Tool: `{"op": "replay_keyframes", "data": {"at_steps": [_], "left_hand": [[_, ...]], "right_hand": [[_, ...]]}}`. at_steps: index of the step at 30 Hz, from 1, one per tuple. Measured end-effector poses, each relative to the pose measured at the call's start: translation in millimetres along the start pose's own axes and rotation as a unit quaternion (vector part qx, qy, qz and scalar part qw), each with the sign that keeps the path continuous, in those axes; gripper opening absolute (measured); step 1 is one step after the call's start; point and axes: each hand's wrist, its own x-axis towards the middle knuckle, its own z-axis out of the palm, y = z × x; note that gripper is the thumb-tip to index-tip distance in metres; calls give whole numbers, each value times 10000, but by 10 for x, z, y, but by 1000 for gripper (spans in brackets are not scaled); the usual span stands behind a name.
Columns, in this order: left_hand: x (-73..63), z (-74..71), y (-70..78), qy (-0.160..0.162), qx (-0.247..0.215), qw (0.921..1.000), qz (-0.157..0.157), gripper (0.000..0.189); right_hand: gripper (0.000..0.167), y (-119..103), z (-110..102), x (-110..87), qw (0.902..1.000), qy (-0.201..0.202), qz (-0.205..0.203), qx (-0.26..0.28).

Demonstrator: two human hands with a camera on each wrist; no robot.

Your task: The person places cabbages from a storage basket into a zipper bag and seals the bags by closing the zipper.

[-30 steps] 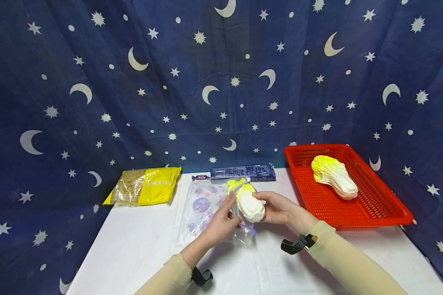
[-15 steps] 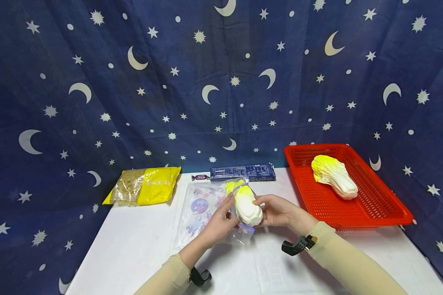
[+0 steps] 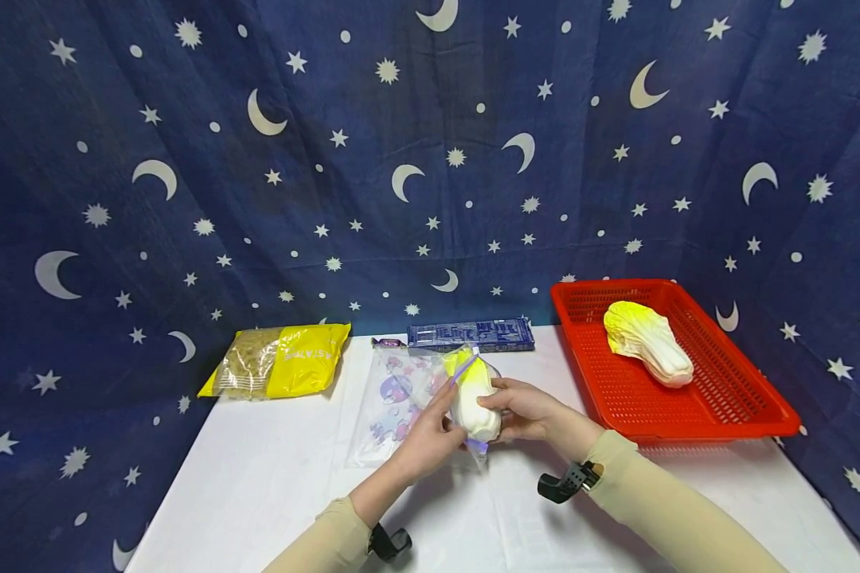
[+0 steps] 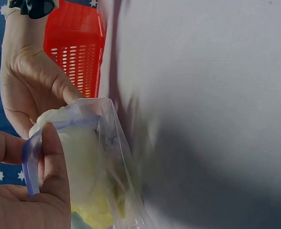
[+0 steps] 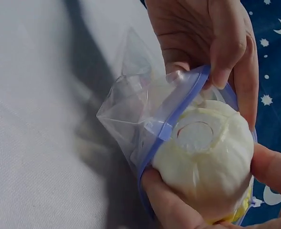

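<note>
A toy napa cabbage [image 3: 478,402], white at the base and yellow at the leafy end, sits partly inside a clear zip bag [image 3: 390,402] with a purple zip edge and printed pictures. My left hand [image 3: 430,438] pinches the bag's rim between thumb and fingers, as the left wrist view shows on the purple strip [image 4: 32,162]. My right hand [image 3: 526,407] grips the cabbage near its base from the right. In the right wrist view the round base of the cabbage [image 5: 202,148] faces the camera at the bag's mouth, with fingertips on both sides.
A red plastic basket [image 3: 595,390] at the right holds a second toy cabbage [image 3: 648,342]. Toward the back lie a blue flat packet [image 3: 471,334] and a small purple wrapped candy [image 3: 388,342]. A yellow pasta bag [image 3: 279,362] is at the left. A starry curtain rises behind.
The cabbage has shifted slightly left and down and stands more upright, with the bag's mouth further around it. My right hand has moved left with it. My left hand keeps its hold.
</note>
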Motion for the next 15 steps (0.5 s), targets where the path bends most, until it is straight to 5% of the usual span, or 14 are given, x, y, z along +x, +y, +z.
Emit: {"op": "replay_keyframes", "data": {"at_steps": [6, 15], "left_hand": [[3, -26, -23, 108, 147, 9996, -200, 79], [-9, -29, 50, 122, -106, 9993, -344, 80]], "right_hand": [[68, 39, -27, 40, 9998, -140, 79, 130], [87, 23, -31, 12, 9998, -185, 86, 88]]}}
